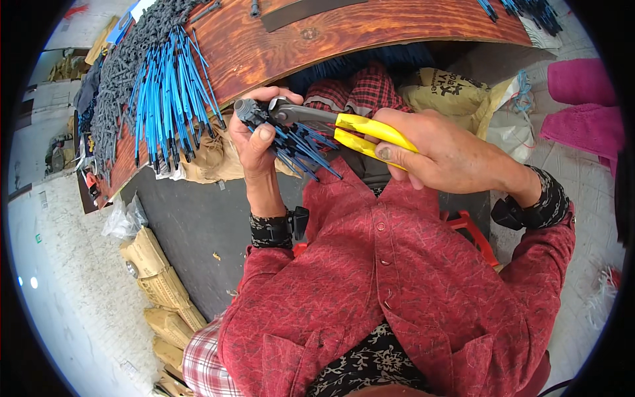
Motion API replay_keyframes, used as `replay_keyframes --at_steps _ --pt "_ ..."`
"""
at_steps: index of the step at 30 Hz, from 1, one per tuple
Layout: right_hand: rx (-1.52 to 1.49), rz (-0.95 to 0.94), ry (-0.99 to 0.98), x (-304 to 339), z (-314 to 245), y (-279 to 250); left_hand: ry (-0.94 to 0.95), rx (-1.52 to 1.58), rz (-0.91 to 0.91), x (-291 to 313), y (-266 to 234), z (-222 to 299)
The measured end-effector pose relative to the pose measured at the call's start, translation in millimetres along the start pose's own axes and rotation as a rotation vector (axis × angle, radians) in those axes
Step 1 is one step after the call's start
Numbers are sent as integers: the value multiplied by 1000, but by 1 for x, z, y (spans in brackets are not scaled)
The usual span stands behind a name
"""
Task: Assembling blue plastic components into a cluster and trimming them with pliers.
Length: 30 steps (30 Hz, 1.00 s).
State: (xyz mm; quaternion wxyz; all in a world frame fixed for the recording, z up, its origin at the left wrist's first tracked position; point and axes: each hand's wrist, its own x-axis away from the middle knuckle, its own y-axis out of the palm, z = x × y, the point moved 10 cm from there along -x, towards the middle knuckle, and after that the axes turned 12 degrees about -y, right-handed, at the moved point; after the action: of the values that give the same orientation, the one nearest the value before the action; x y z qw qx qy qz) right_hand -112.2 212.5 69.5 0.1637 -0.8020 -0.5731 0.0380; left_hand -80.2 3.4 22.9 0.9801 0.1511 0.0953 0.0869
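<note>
My left hand (251,149) is closed round a bundle of thin blue rods (301,149) with dark grey knobbly ends (250,112). The grey ends stick up past my thumb, while the blue shafts hang down to the right. In my right hand (450,152) is a pair of cutting pliers (377,129) with yellow handles and grey metal jaws. The jaws reach across to the grey ends, beside my left fingers. Just what lies between them is hidden. Both hands are in front of the table's near edge, above my lap.
A large heap of similar blue rods (175,99) with grey ends overhangs the left of the brown wooden table (264,53). A dark flat bar (304,13) lies on top. Yellowish sacks (440,96) stand at right, flattened cardboard (165,284) at lower left, magenta cloth (585,83) at far right.
</note>
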Motion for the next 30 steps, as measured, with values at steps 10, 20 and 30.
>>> replay_keyframes --at_steps 10,20,30 --pt "-20 -42 -33 3 9 4 -31 -34 21 -2 2 -4" --pt "-116 -70 64 4 9 4 -24 -18 -7 -3 3 -5" --pt "29 20 27 6 -2 -7 -24 -54 -29 -2 10 -3"
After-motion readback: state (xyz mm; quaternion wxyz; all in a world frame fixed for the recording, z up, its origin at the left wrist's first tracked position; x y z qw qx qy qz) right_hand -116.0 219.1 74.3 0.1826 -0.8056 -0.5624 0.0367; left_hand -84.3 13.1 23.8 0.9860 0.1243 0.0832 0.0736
